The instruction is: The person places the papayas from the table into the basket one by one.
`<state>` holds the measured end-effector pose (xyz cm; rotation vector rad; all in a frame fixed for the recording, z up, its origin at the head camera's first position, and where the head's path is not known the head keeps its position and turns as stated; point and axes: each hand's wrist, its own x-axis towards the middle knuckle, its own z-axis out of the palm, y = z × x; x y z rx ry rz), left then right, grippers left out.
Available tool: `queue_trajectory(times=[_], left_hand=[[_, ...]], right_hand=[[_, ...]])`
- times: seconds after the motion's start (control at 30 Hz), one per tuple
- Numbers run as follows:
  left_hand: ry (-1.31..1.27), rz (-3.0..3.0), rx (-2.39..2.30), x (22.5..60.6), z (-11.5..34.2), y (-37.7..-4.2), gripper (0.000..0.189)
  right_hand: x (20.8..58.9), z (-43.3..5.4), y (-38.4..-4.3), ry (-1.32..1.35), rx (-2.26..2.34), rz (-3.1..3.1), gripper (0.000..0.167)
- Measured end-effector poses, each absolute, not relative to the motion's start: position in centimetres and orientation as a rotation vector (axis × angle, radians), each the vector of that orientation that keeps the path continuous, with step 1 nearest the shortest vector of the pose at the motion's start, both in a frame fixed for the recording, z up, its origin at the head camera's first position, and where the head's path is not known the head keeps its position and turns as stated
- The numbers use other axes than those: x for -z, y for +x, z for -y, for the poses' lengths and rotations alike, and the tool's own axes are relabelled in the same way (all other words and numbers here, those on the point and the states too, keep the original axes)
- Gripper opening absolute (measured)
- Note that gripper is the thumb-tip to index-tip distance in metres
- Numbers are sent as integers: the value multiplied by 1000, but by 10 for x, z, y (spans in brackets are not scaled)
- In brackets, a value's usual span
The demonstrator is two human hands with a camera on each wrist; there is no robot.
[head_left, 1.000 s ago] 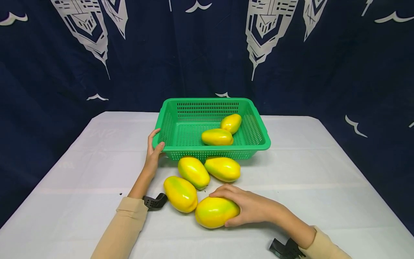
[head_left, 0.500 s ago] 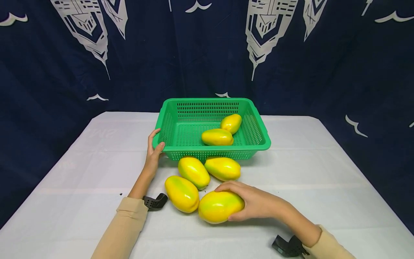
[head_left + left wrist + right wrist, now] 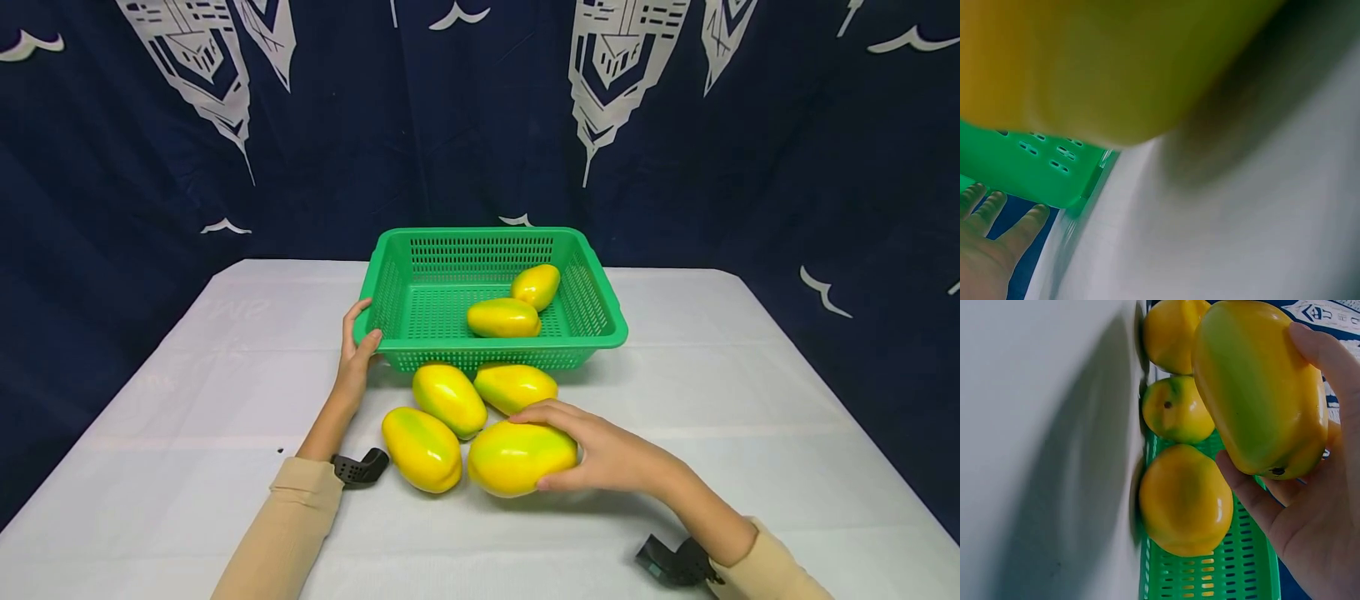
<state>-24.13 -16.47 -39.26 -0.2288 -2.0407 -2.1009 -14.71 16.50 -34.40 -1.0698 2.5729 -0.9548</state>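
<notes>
My right hand point(image 3: 600, 450) grips a yellow-green papaya point(image 3: 517, 460), thumb on its near side and fingers over its far side. In the right wrist view this papaya point(image 3: 1257, 390) hangs above the white cloth, which carries a shadow. My left hand point(image 3: 356, 362) holds the green basket point(image 3: 495, 342) by its left rim, with the thumb at the front corner. Two papayas lie inside the basket: one in front point(image 3: 502, 318), another papaya point(image 3: 536, 286) behind it. Outside, a papaya point(image 3: 448, 400), a second papaya point(image 3: 510, 385) and a third papaya point(image 3: 422, 450) rest on the cloth.
A white cloth covers the table point(image 3: 712, 367). Behind its far edge hangs a dark blue curtain point(image 3: 480, 125) with white prints. Black wrist cameras sit on the left arm point(image 3: 362, 467) and the right arm point(image 3: 675, 562).
The right hand has moved away from me and slightly right with its papaya, away from the papaya on its left. The left hand and the basket have stayed in place.
</notes>
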Motion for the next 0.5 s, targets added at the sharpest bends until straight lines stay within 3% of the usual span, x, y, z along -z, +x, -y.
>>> queue_trajectory(times=[0.5], left_hand=[[-225, 2044, 2091, 393, 165, -241, 57]], right_hand=[[335, -178, -158, -1004, 1116, -2716, 62]])
